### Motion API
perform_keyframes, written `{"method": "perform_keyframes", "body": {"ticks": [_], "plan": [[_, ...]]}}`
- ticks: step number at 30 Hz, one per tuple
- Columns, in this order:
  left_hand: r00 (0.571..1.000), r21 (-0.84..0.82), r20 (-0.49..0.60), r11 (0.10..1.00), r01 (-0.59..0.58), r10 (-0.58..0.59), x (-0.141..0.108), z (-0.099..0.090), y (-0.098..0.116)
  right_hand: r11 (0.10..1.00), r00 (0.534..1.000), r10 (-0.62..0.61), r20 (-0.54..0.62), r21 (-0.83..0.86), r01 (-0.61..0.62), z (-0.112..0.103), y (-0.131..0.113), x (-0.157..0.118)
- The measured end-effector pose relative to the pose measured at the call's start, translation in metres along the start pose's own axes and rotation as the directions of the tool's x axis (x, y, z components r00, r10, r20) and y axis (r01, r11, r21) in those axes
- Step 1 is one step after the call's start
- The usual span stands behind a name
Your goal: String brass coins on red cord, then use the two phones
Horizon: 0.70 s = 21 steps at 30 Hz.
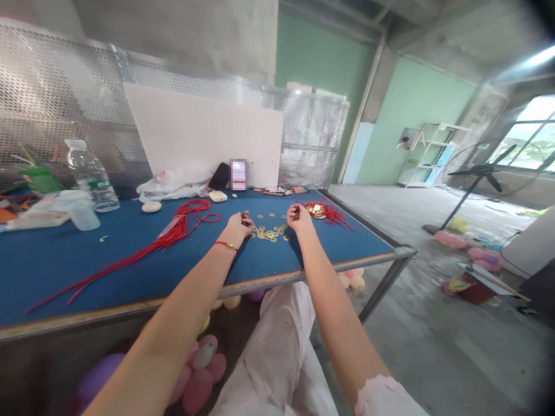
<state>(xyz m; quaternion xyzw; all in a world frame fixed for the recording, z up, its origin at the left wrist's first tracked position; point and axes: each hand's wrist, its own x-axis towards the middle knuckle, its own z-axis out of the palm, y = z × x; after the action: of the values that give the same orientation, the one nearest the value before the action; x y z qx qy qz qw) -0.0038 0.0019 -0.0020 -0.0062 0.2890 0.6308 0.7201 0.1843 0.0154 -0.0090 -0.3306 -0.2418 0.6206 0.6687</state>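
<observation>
My left hand, with a red cord bracelet at its wrist, is curled just above the table, left of a loose scatter of round brass coins. Dark brassy pieces that look like the same coins show between its fingers. To the right of the scatter, my right hand is also closed, and coins show in its cupped fingers. Beyond that hand lies a heap of red cords with gold coins. A long bundle of red cords stretches across the table on the left.
The blue table has a plastic bottle, a white stone, a plastic bag and a propped phone along its back. Balloons lie underneath. A black fan stands at right.
</observation>
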Motion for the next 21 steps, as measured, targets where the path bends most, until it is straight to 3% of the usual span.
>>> {"method": "perform_keyframes", "body": {"ticks": [5, 11, 21], "plan": [[0.998, 0.023, -0.067, 1.0, 0.011, -0.01, -0.001, 0.001, 0.0, 0.991, 0.992, 0.101, 0.071, -0.093, -0.094, 0.009, 0.002, -0.009], [0.996, 0.048, -0.087, 0.999, 0.012, -0.008, -0.006, 0.003, 0.0, 0.939, 0.979, 0.131, 0.159, -0.337, -0.07, 0.015, 0.008, -0.017], [0.996, 0.054, -0.091, 0.998, 0.012, -0.007, -0.002, 0.003, 0.0, 0.621, 0.954, 0.218, 0.205, -0.783, 0.026, 0.017, 0.024, -0.02]]}}
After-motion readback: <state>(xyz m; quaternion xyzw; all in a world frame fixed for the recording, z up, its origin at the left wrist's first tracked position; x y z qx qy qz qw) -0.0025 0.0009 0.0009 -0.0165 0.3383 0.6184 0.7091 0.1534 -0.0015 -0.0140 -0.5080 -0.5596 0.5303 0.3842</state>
